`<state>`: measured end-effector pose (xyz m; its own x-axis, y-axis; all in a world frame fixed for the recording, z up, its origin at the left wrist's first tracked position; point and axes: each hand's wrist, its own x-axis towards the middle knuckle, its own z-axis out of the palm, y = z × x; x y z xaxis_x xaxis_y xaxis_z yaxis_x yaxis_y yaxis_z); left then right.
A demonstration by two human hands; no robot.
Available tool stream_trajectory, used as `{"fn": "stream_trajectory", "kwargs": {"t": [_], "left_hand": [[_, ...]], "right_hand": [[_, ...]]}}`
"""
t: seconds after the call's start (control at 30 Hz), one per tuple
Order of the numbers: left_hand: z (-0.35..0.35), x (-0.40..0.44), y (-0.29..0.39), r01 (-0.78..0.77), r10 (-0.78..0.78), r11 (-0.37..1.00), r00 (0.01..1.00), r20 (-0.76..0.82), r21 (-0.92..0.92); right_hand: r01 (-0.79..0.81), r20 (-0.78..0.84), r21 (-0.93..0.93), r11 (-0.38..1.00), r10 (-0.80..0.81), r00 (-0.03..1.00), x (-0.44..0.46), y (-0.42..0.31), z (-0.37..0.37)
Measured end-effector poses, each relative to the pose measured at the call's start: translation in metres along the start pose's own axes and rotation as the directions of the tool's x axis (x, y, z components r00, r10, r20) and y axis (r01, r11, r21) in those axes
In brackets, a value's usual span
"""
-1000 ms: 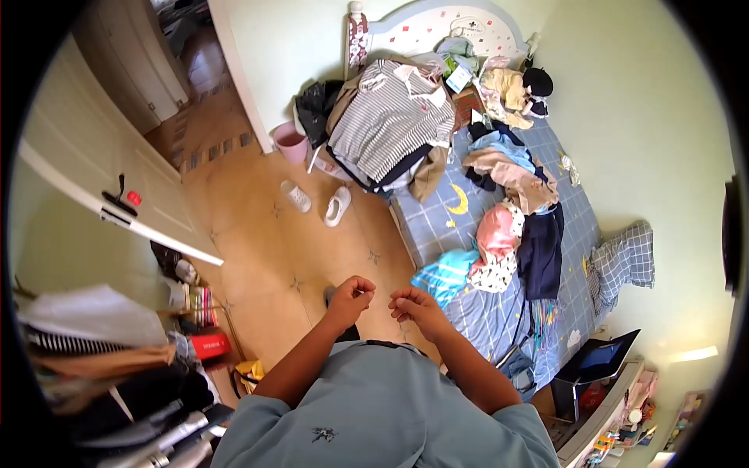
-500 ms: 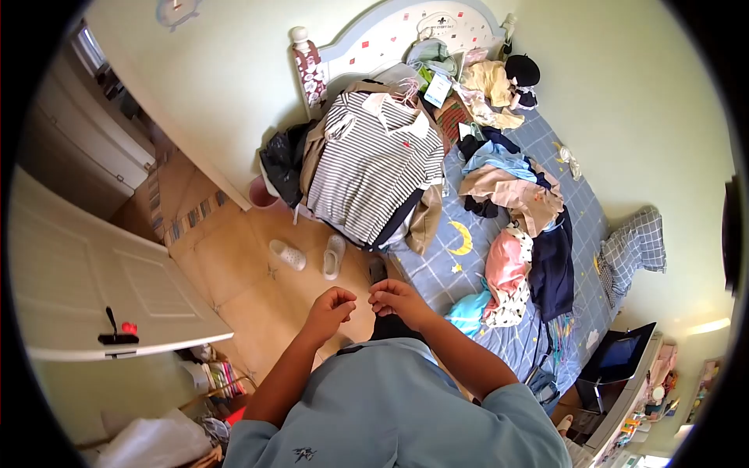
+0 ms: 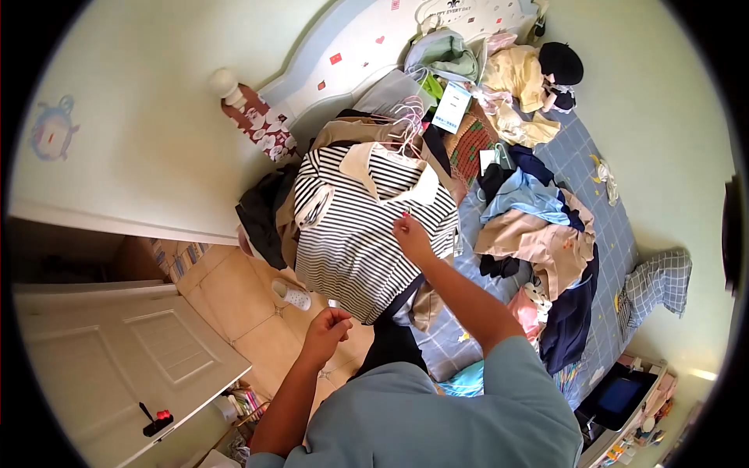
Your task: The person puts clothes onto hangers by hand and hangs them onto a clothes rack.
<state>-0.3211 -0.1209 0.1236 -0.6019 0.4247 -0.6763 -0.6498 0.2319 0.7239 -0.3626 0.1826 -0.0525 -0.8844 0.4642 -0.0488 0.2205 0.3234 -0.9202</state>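
A black-and-white striped shirt [image 3: 351, 242] with a cream collar lies on top of a garment pile at the bed's near corner. My right hand [image 3: 415, 238] is over the shirt's chest, just below the collar, its fingers loosely bent and apart. Whether the fingertips touch the fabric, I cannot tell. Pink wire hangers [image 3: 407, 125] stick up behind the collar. My left hand [image 3: 328, 335] hangs in the air in front of the shirt's lower left edge. Its fingers are curled in, with nothing visible in them.
On the bed [image 3: 470, 234] to the right lie heaped clothes, among them a beige garment [image 3: 538, 246] and dark trousers [image 3: 573, 327]. A white headboard [image 3: 343, 51] rises behind. White clogs stand on the tiled floor [image 3: 257, 320]. At left is a white door [image 3: 117, 351].
I have come closer to the bed and the striped shirt. My right hand has reached forward over the shirt, away from my left hand, which stays low with curled fingers.
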Motion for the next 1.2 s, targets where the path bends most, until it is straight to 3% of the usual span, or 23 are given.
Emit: {"fn": "stream_trajectory", "kwargs": {"t": [0.03, 0.07, 0.1, 0.13, 0.3, 0.4, 0.43, 0.57, 0.67, 0.77, 0.87, 0.97, 1.0, 1.07, 1.13, 1.2], "left_hand": [[0.005, 0.017, 0.008, 0.008, -0.008, 1.000, 1.000, 0.005, -0.017], [0.010, 0.033, 0.015, 0.013, -0.013, 0.999, 1.000, 0.010, -0.036], [0.015, 0.048, 0.021, 0.025, -0.025, 0.999, 1.000, 0.012, -0.047], [0.021, 0.063, 0.025, 0.037, -0.036, 0.997, 0.999, 0.012, -0.060], [0.054, 0.124, 0.054, 0.062, -0.057, 0.988, 0.998, 0.041, -0.144], [0.070, 0.155, 0.064, 0.028, -0.020, 0.991, 0.998, 0.060, -0.133], [0.077, 0.164, 0.073, 0.032, -0.027, 0.994, 0.999, 0.045, -0.109], [0.104, 0.199, 0.110, -0.035, 0.035, 0.999, 0.999, 0.007, 0.011], [0.123, 0.218, 0.127, -0.139, 0.139, 0.990, 0.990, 0.022, 0.017], [0.137, 0.227, 0.131, -0.192, 0.194, 0.978, 0.981, 0.012, -0.080], [0.142, 0.224, 0.129, -0.178, 0.195, 0.960, 0.979, 0.059, -0.218], [0.139, 0.219, 0.116, -0.262, 0.244, 0.944, 0.964, -0.108, -0.200], [0.139, 0.217, 0.118, -0.258, 0.241, 0.938, 0.965, -0.099, -0.233], [0.138, 0.210, 0.126, -0.251, 0.236, 0.921, 0.968, -0.084, -0.298], [0.138, 0.209, 0.130, -0.241, 0.226, 0.928, 0.970, -0.086, -0.284], [0.138, 0.206, 0.131, -0.220, 0.202, 0.940, 0.975, -0.094, -0.259]], "right_hand": [[-0.026, -0.068, -0.145, 0.989, 0.016, 0.998, 0.029, -0.013, -0.012], [-0.041, -0.113, -0.132, 0.990, 0.026, 0.993, 0.058, -0.021, -0.020], [0.016, -0.140, -0.078, 0.997, -0.026, 0.990, 0.085, -0.011, -0.024], [0.106, -0.195, -0.218, 0.970, -0.150, 0.969, 0.111, -0.012, -0.030], [0.031, -0.153, -0.548, 0.836, -0.137, 0.979, 0.177, -0.017, -0.040], [0.097, -0.057, -0.567, 0.818, -0.156, 0.986, 0.197, -0.001, -0.044], [0.156, -0.090, -0.569, 0.807, -0.250, 0.964, 0.198, -0.003, -0.045], [0.319, 0.002, -0.343, 0.883, -0.339, 0.941, 0.190, -0.031, -0.067], [0.324, 0.111, -0.086, 0.942, -0.314, 0.943, 0.158, -0.074, -0.088], [0.255, 0.233, 0.043, 0.966, -0.257, 0.938, 0.128, -0.102, -0.103], [0.059, 0.335, 0.271, 0.961, -0.152, 0.930, 0.109, -0.109, -0.106], [-0.190, 0.515, 0.554, 0.811, -0.155, 0.843, 0.112, -0.100, -0.115], [-0.282, 0.537, 0.607, 0.743, -0.122, 0.834, 0.117, -0.079, -0.111], [-0.157, 0.250, 0.327, 0.932, 0.075, 0.965, 0.131, -0.059, -0.103], [-0.026, -0.040, 0.079, 0.997, 0.029, 0.999, 0.150, -0.019, -0.091], [0.002, -0.132, -0.113, 0.994, -0.017, 0.991, 0.164, -0.001, -0.084]]}}
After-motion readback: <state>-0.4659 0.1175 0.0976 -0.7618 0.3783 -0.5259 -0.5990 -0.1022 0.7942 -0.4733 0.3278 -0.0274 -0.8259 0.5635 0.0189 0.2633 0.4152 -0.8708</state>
